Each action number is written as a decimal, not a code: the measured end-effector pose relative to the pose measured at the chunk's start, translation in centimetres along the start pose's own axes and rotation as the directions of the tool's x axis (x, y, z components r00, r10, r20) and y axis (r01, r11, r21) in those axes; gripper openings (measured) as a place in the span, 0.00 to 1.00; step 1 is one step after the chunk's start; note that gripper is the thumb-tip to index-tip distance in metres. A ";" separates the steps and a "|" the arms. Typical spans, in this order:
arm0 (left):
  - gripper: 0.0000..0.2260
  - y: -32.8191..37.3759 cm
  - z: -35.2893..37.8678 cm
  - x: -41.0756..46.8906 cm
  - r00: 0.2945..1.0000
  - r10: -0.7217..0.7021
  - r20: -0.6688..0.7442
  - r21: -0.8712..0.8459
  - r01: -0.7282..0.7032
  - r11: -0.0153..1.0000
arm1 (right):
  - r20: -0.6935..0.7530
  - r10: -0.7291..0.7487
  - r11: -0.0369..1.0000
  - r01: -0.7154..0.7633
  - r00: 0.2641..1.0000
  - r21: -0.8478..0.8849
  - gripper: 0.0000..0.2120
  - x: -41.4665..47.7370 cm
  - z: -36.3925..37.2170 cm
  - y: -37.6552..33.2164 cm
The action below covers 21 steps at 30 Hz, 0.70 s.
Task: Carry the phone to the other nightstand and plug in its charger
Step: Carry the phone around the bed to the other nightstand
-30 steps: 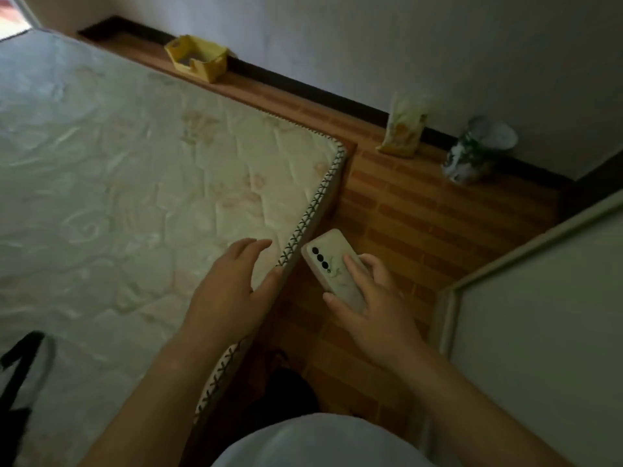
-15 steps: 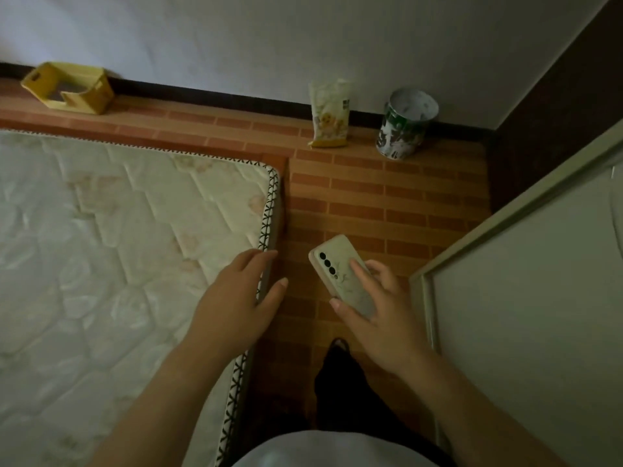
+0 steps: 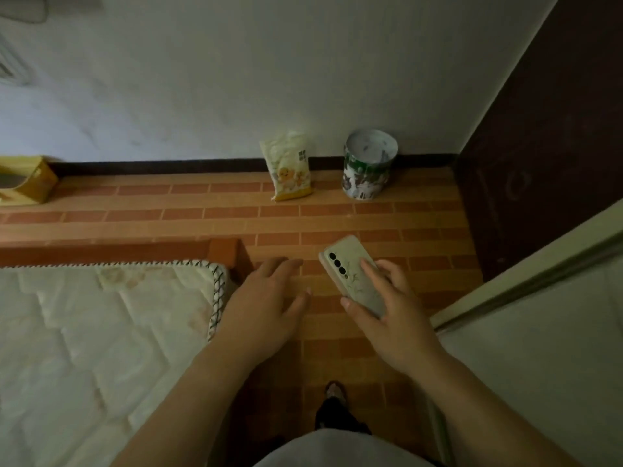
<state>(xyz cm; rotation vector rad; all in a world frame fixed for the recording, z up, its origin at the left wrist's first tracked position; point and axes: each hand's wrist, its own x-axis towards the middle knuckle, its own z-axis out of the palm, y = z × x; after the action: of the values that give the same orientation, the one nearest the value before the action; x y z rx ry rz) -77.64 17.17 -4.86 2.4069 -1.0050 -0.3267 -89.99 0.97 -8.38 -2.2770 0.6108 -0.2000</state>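
Observation:
A phone [image 3: 349,269] in a pale cream case with a leaf print and three dark camera lenses rests back-up in my right hand [image 3: 391,315], which grips it from below and the side, above the floor. My left hand [image 3: 266,305] hovers just past the corner of the mattress [image 3: 101,332], fingers apart and holding nothing. No nightstand, charger or cable shows in this view.
A brick-patterned floor [image 3: 236,214] runs between the bed's foot and the white wall. A snack bag [image 3: 291,166] and a green-and-white tin [image 3: 369,170] stand by the skirting. A yellow box [image 3: 27,183] sits far left. A dark door [image 3: 546,146] and pale cabinet [image 3: 539,332] close in the right.
The view has swung rightward around the bed's corner, so the mattress has slid to the lower left and the far wall has come closer. The phone stays in my right hand.

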 end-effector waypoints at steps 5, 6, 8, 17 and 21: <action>0.24 1.2 -0.9 8.0 1.000 0.010 0.017 -0.016 -0.009 1.000 | -0.041 0.016 1.000 -0.015 0.999 0.018 0.33 7.6 -3.0 1.2; 0.24 0.9 -1.2 9.6 1.000 0.006 0.019 -0.017 -0.005 1.000 | -0.041 0.019 0.999 -0.018 0.999 0.029 0.33 9.4 -3.1 1.3; 0.24 -0.3 -1.9 12.7 1.000 -0.013 0.015 -0.016 0.013 1.000 | -0.041 0.011 0.999 -0.009 0.999 0.043 0.33 13.0 -2.7 1.2; 0.22 -9.2 -7.5 29.5 0.994 -0.069 -0.086 -0.049 0.065 0.997 | 0.029 -0.089 0.996 0.089 0.996 -0.010 0.33 33.1 0.4 -2.8; 0.23 -12.4 -11.4 36.9 0.993 -0.046 -0.112 -0.019 0.044 0.999 | 0.048 -0.093 0.995 0.092 0.994 0.027 0.33 41.6 1.3 -5.7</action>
<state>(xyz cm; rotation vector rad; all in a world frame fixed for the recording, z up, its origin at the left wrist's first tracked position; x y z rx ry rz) -40.00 2.24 -2.88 2.4064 -0.8962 -0.2118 -51.15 -14.97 -6.96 -2.2814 0.4753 -0.1952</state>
